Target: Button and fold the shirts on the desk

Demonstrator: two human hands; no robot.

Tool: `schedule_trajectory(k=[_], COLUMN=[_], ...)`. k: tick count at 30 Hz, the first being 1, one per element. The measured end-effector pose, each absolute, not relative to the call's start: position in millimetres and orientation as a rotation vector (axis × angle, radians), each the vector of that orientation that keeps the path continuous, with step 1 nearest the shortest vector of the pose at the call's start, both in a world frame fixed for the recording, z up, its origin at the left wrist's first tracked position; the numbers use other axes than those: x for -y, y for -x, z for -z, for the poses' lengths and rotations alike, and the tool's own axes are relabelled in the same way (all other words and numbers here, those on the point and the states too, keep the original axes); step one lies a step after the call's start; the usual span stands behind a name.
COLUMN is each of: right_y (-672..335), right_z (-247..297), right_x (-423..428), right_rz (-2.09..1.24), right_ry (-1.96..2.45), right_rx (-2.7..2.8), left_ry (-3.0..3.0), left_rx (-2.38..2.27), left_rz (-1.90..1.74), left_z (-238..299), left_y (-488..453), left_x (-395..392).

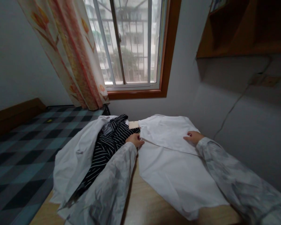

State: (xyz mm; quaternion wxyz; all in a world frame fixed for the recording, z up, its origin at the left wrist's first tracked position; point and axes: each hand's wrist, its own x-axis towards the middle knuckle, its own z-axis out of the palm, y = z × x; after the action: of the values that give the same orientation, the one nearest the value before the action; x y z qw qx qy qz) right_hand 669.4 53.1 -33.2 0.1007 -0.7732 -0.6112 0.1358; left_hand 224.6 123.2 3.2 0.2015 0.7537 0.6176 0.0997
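Note:
A white garment (168,172) lies spread on the light wooden table, its upper part (166,129) folded over so that an edge runs across the middle. My left hand (135,140) pinches the left end of that edge between thumb and fingers. On the right side of the fold, my right hand (194,137) has its fingers closed on the cloth; part of the grip is hidden. Beside my left arm lies a black garment with white stripes (107,147). Another white garment (72,159) lies crumpled along its left side.
The wooden table (145,200) shows at the front. To the left is a bed with a checked cover (21,150). A window (131,47) with a flowered curtain (72,53) is ahead. A wooden shelf (243,37) hangs at upper right, above a cable (231,109) on the wall.

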Motion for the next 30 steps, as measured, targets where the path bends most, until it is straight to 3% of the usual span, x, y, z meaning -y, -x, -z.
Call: schedule_trajectory(k=[7, 16, 21, 25, 30], right_y=[-662, -690, -674, -620, -525], right_z=[38, 55, 27, 2, -2], right_x=[-31, -7, -42, -87, -158], right_rz=[-0.487, -0.576, -0.597, -0.472, -0.551], right_ry=[2.138, 2.083, 2.175, 1.902, 1.716], right_rx=[1.763, 1.868, 2.018, 2.032, 1.898], left_ry=[-1.878, -1.908, -2.049, -2.064, -2.027], left_rx=[-1.838, -1.79, -1.816, -1.847, -1.847], left_rz=[-0.59, -0.397, -0.397, -0.517, -0.649], left_z=[14, 4, 2, 17, 24], left_y=[-196, -205, -214, -210, -205], left_x=[-123, -139, -131, -118, -110])
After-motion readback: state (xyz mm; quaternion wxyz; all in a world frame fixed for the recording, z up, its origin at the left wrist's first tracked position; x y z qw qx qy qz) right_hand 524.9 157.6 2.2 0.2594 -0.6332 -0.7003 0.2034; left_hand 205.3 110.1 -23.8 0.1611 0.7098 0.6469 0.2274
